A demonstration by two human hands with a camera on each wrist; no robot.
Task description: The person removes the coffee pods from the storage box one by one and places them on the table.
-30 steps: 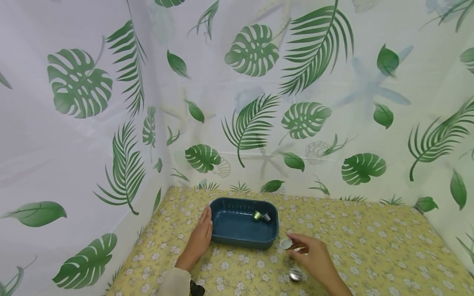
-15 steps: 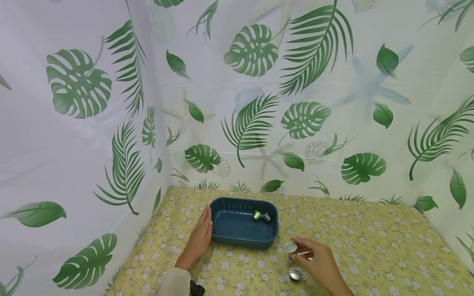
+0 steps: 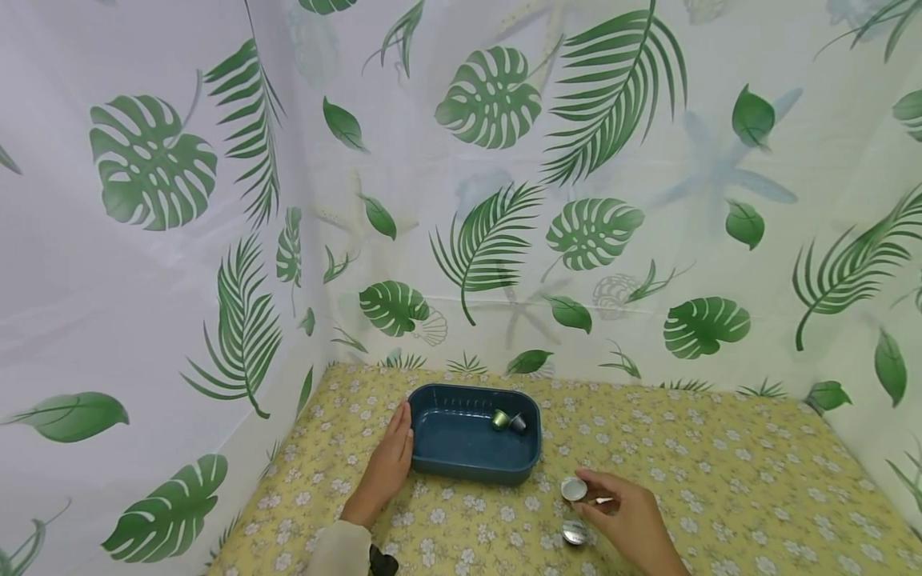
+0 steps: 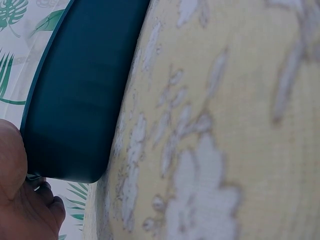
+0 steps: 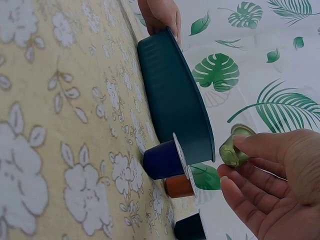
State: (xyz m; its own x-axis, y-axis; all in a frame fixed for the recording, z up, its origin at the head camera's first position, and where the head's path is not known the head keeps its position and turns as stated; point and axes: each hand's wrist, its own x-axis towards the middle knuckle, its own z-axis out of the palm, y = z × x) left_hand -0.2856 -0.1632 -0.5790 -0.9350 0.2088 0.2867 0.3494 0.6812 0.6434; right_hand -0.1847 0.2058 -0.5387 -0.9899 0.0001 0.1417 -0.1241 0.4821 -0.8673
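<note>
A green coffee capsule [image 5: 234,149] is pinched between the thumb and fingers of my right hand [image 3: 625,512], raised to the right of the tray's near corner; its pale round lid [image 3: 574,489] faces the head camera. Below it, in the head view, a capsule with a silver lid [image 3: 575,532] stands on the table. In the right wrist view a blue capsule [image 5: 164,160], an orange capsule [image 5: 179,186] and a black capsule [image 5: 190,228] stand lid up. My left hand [image 3: 391,458] rests straight-fingered along the left end of the dark blue tray [image 3: 468,472].
Inside the tray, near its right end, lie a green capsule [image 3: 500,420] and a greyish purple capsule [image 3: 518,423]. Yellow flowered cloth [image 3: 720,480] covers the table. Leaf-printed sheets [image 3: 634,160] hang behind it and on the left.
My right hand has drawn back from the tray, to the right and toward me, with the green capsule. The left hand and the tray have stayed put.
</note>
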